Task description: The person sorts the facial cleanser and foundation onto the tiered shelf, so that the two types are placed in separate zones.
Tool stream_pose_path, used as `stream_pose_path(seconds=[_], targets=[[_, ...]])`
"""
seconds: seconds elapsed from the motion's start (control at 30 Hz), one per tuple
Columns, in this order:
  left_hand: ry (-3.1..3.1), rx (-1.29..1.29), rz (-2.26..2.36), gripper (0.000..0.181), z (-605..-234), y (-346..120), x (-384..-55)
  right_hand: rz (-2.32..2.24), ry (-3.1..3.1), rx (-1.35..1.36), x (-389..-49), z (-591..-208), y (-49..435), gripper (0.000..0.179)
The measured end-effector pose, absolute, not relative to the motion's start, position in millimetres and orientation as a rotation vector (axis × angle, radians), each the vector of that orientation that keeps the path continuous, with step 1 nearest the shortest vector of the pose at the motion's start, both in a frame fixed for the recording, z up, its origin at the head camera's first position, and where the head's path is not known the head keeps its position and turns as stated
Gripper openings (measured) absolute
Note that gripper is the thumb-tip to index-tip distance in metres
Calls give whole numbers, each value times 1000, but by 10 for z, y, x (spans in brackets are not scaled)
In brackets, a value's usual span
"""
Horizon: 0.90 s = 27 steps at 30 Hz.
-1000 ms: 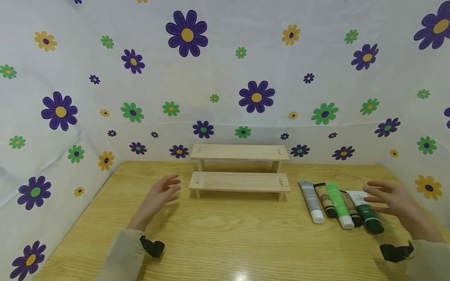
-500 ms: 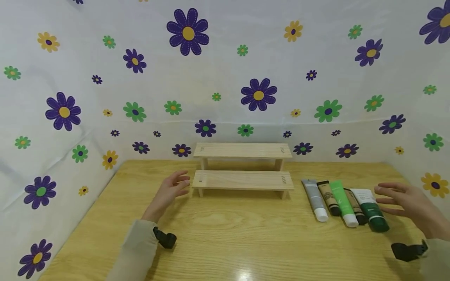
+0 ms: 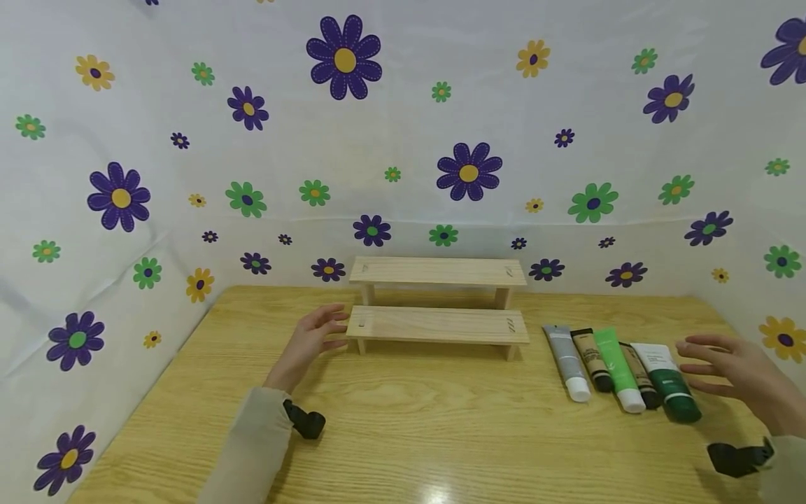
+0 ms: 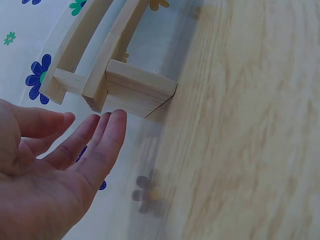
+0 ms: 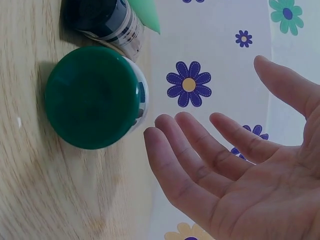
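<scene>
My left hand, fingers relaxed, is right at the left end of a two-step wooden shelf; in the left wrist view its fingertips lie close by the shelf's end. It holds nothing. At the right my right hand hovers beside a white and dark green squeeze tube, fingers loosely spread and nothing in them. That tube's green cap faces the right wrist camera. Left of it lie a brown tube with a black cap, a bright green tube, another brown tube and a grey tube.
Everything stands on a light wooden table. A white cloth with printed flowers hangs behind the shelf and along both sides. Each wrist wears a black camera mount, as on the left sleeve.
My left hand has come right, up to the shelf's left end. My right hand has shifted right, away from the white and dark green tube it overlapped. Shelf and tubes stay in place.
</scene>
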<state>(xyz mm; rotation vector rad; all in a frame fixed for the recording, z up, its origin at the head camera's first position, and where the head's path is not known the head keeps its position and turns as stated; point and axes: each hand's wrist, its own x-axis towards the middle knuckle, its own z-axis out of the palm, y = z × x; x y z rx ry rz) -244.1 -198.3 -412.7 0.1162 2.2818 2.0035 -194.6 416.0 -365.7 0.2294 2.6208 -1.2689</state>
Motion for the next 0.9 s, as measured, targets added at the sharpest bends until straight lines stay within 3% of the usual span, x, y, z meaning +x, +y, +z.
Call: stream_pose_path(seconds=[0.4, 0.57, 0.8, 0.9], targets=[[2248, 49, 2000, 47, -4168, -1856, -2555, -1290, 2588, 286, -1987, -3781, 4360, 78], [2235, 31, 1993, 50, -4185, -1814, -2613, -1318, 2587, 292, -2132, -4041, 4643, 95], [2217, 17, 1972, 53, -4202, -1794, -2679, -1257, 2587, 305, -2008, -3731, 4370, 86], [2211, 19, 1969, 52, -4202, -1786, -2688, -1277, 2574, 308, -2055, -3818, 4466, 91]])
